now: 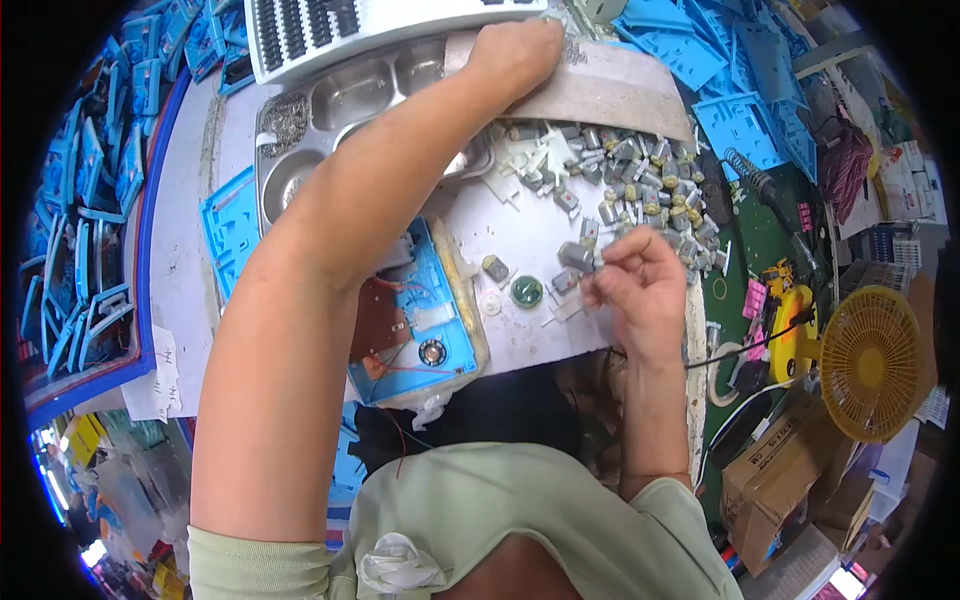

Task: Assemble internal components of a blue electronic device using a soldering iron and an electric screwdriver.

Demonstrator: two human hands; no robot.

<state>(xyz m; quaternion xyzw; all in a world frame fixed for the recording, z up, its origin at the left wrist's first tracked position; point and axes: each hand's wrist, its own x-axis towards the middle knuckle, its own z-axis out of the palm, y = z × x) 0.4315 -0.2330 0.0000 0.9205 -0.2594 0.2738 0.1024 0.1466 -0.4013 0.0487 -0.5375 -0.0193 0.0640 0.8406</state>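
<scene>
Blue plastic casings (95,190) crowd the far left; then comes a metal tray (352,98), and an open blue case (397,384) with wiring. Up top, the left hand (515,62) curls over a pale strip (615,95), its grip hidden, can't tell! Below the strip, loose motors (650,190); nearby, the right hand (640,290) pinches one grey motor (576,256), fingertips nearly together. Far right, a yellow fan (872,365).

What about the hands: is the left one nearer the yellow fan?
No, the right hand is nearer the yellow fan; the left hand is by the white tray.
</scene>
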